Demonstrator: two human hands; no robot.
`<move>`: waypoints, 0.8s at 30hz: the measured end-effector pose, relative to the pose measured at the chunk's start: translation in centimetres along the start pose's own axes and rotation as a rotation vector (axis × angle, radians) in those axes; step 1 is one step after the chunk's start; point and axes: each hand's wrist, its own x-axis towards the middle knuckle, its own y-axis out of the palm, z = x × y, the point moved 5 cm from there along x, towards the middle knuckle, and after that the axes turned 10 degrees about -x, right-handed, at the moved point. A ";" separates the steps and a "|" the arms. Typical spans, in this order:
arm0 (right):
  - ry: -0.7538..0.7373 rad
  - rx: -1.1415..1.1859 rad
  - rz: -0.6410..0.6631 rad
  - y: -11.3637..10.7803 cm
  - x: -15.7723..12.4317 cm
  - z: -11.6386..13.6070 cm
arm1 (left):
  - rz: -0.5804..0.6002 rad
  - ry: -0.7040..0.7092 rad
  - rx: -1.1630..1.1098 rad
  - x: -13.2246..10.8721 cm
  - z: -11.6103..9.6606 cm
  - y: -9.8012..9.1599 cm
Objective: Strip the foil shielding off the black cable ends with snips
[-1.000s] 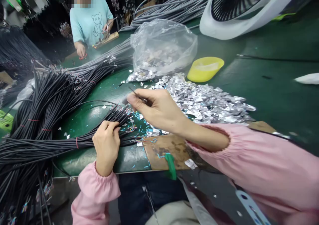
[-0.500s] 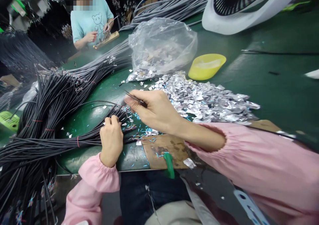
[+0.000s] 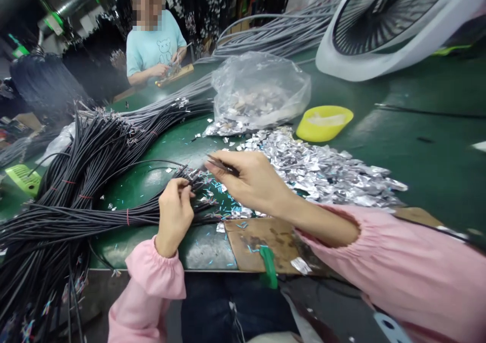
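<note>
My left hand (image 3: 175,212) has its fingers curled at the stripped end of a black cable, over a bundle of black cables (image 3: 146,214) tied with a red band. The exact grip is partly hidden by the fingers. To its right, my right hand (image 3: 255,182) is closed around dark tweezers (image 3: 225,165), whose tips point left toward the cable ends. Thin coloured wires and bits of foil show at those ends. Small blue scraps (image 3: 224,201) lie on the green table below the right hand.
A heap of silver foil pieces (image 3: 334,176) spreads behind my right forearm. Beyond it are a clear plastic bag (image 3: 261,92), a yellow dish (image 3: 322,130) and a white fan (image 3: 360,69). More black cables (image 3: 83,165) pile at left. A co-worker (image 3: 155,49) works across the table.
The camera view has tilted, so everything sits lower and farther right. My left hand's thumb and fingers have loosened and turned slightly. The tweezers stay in my right hand.
</note>
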 end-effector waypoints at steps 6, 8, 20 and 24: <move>-0.057 -0.019 0.013 0.4 -0.2 0.2 | -0.152 0.003 -0.163 -0.4 -0.8 -1.8; -0.085 -0.036 0.023 0.5 -0.3 0.4 | -0.165 0.017 -0.154 -0.7 -1.0 -1.8; -0.025 -0.177 0.070 1.5 -1.2 0.7 | -0.228 -0.112 -0.317 -1.2 -0.4 -2.0; -0.063 -0.170 0.138 2.2 -1.5 0.9 | -0.245 -0.112 -0.356 -1.3 -0.3 -1.9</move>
